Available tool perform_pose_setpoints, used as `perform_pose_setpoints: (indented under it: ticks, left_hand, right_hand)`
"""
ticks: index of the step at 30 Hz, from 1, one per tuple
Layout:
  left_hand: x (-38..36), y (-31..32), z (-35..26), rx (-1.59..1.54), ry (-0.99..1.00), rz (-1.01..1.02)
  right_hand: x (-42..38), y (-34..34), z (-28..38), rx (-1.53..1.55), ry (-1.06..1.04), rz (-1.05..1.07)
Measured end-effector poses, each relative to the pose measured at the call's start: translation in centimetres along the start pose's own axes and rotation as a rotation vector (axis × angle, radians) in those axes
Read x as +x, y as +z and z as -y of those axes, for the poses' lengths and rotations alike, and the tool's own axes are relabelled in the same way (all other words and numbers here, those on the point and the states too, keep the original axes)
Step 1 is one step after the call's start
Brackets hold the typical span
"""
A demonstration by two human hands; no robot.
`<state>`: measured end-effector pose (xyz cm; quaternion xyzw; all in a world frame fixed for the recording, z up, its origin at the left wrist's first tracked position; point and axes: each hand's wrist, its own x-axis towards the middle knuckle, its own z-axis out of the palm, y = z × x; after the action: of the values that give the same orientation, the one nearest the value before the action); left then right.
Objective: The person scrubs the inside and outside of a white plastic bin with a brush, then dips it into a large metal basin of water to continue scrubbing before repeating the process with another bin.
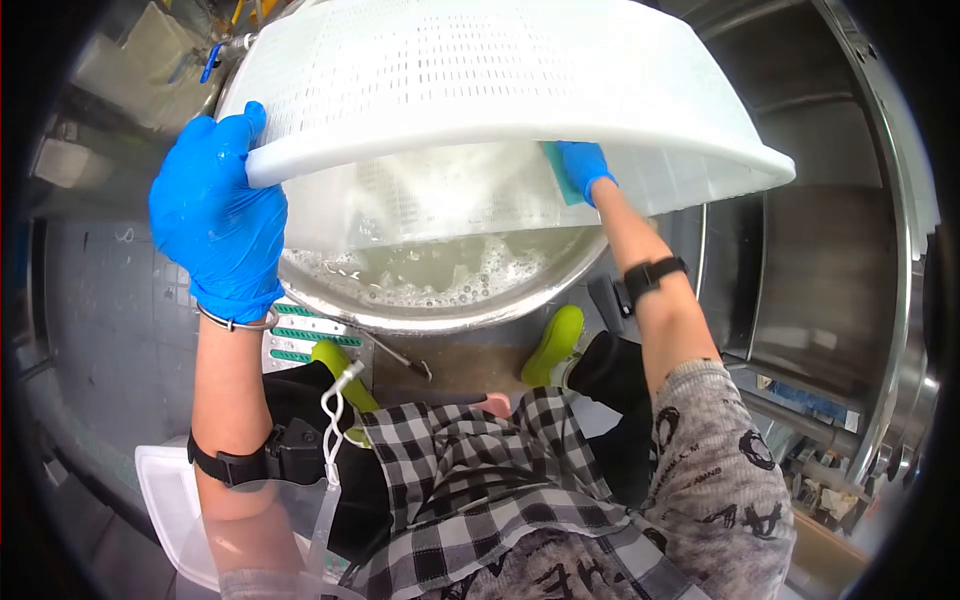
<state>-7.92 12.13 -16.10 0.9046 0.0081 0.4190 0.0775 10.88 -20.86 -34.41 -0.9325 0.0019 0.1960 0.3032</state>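
Observation:
A large white perforated plastic basket (430, 70) is tilted up on its side over a round metal tub (450, 318). Cloudy, sudsy water (430, 268) shows in the tub below it. My left hand (220, 210), in a blue glove, is wrapped round the basket's rim at the left. Inside the basket, on the right, my right hand (585, 168), also blue-gloved, presses a green scouring pad (563, 175) against the wall. The fingertips of the right hand are partly hidden behind the pad and rim.
A blue-handled valve (211, 62) sits at the upper left of the tub. Green-and-white slatted panel (305, 330) and a metal rod (400, 355) lie on the floor by my green shoes (553, 345). A white plastic bin (165, 500) stands lower left; steel shelving (820, 250) is at right.

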Motion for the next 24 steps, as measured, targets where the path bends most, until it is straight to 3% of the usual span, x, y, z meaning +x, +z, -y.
perform_pose_setpoints:
  ticks: [1, 3, 4, 7, 9, 11, 14, 16, 18, 20, 22, 24]
  left_hand:
    - [-0.2, 0.1, 0.1, -0.01, 0.005, -0.009]
    - [0.1, 0.1, 0.0, 0.007, 0.02, -0.011]
    - [0.4, 0.0, 0.0, 0.036, 0.032, -0.028]
    - [0.9, -0.1, 0.1, -0.03, 0.047, -0.042]
    - [0.7, 0.1, 0.0, -0.043, 0.033, -0.036]
    - [0.3, 0.2, 0.2, -0.048, 0.017, -0.016]
    - [0.8, -0.5, -0.6, -0.055, 0.015, -0.006]
    - [1.1, -0.2, -0.6, 0.006, 0.047, -0.074]
    - [1.3, -0.5, -0.1, 0.007, 0.043, -0.033]
    - [1.3, -0.7, 0.5, 0.0, 0.043, 0.005]
    - [1.0, -0.7, 1.1, 0.023, 0.034, 0.08]
    - [1.4, -1.2, 0.6, 0.006, -0.001, -0.002]
  right_hand:
    - [0.6, 0.4, -0.4, 0.056, 0.091, 0.013]
    - [-4.3, 1.6, -1.6, 0.034, -0.04, -0.044]
    - [-4.2, 4.5, -7.4, 0.063, -0.049, -0.123]
    - [-8.9, 2.9, -6.3, 0.071, -0.025, -0.03]
    - [-4.7, 1.9, -5.4, -0.011, -0.032, -0.112]
    - [1.4, 0.3, -4.8, -0.221, -0.116, -0.056]
    - [3.1, -0.2, -6.4, -0.097, -0.02, -0.136]
    - [-3.7, 0.7, -5.5, 0.189, -0.004, -0.209]
    - [-7.9, 3.1, -8.4, 0.16, 0.04, -0.199]
    - [-12.4, 2.0, -4.9, 0.162, 0.245, -0.024]
    - [-14.6, 1.7, -4.5, 0.176, 0.244, -0.002]
    - [-16.2, 1.0, -3.0, 0.218, 0.253, 0.021]
